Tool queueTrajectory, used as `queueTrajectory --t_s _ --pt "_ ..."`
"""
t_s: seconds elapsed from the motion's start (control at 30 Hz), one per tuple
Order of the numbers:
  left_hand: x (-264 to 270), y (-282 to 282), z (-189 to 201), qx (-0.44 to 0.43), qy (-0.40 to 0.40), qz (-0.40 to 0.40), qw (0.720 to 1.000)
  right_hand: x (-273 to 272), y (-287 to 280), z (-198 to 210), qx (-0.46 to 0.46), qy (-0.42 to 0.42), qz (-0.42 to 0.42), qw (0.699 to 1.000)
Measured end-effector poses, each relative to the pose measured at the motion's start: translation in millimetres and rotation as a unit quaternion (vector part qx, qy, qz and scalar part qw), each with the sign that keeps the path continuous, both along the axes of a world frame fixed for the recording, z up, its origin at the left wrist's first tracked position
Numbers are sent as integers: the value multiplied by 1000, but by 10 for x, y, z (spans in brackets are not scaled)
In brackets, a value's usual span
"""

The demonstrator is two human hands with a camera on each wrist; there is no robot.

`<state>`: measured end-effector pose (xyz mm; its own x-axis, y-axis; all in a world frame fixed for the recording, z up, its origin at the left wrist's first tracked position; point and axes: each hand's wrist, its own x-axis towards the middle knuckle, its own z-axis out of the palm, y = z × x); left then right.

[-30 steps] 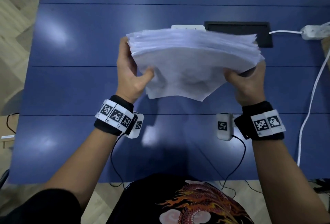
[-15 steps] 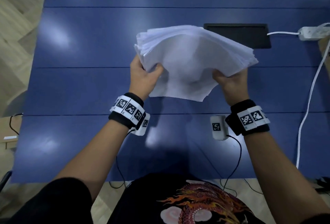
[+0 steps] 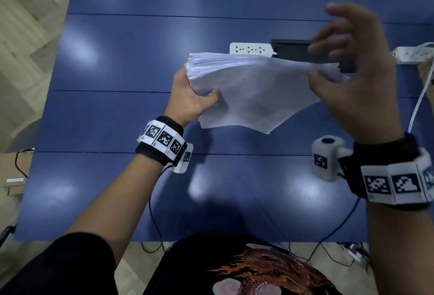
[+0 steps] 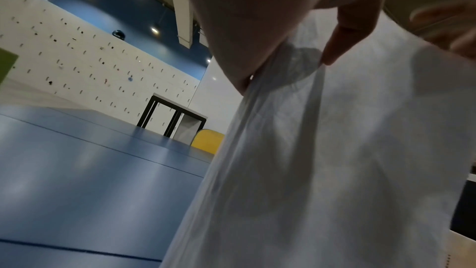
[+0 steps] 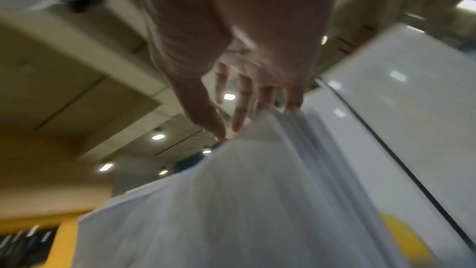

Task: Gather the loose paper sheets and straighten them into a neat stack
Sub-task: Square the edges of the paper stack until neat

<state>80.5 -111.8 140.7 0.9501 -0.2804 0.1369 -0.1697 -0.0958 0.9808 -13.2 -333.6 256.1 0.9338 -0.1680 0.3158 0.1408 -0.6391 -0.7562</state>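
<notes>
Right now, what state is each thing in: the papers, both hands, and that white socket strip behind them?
Paper sheets: lifted off the table, edges uneven and fanned.
Left hand: gripping the sheets' left edge.
Right hand: fingers spread, blurred, at the right edge, gripping nothing.
Power strip: lying on the table, visible sockets empty.

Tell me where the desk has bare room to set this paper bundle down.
Bare blue table lies left of the left hand, and nearer the body, between the two wrists, under the paper stack. Far right is crowded: the white power strip, the black hatch and the white cable by the right hand.
</notes>
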Motion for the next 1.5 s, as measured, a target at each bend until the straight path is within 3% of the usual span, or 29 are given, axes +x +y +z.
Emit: queueTrajectory --t_s 0.1,0.23,0.63,0.83,1.0,1.07,1.23,1.3,1.4,1.5 --pt "18 20 25 3 -21 -28 999 131 382 122 -284 33 5 958" --pt "30 34 -11 -29 2 -42 999 251 864 -256 -425 55 65 901" --pt "-22 6 -37 -46 48 11 998 302 1084 -321 -435 54 56 897" --pt "-41 -46 -30 -59 66 58 994 113 585 -278 -441 97 -33 892" --pt "-55 -91 -41 -72 47 48 995 -10 232 -215 -431 117 -65 893" --pt "-43 -85 -46 -74 37 47 995 -36 141 -212 -430 139 -41 891" --pt "-53 -98 -66 -57 17 41 997 -82 -66 -232 -398 147 -57 904" --pt "-46 -105 -72 -59 16 49 997 -95 -159 -281 -340 162 -37 926" --pt "-50 -125 -72 -62 25 52 996 -79 -335 -404 -83 120 7 989" --pt "-18 -87 -73 -78 32 42 996 -37 -439 -650 162 79 34 983"
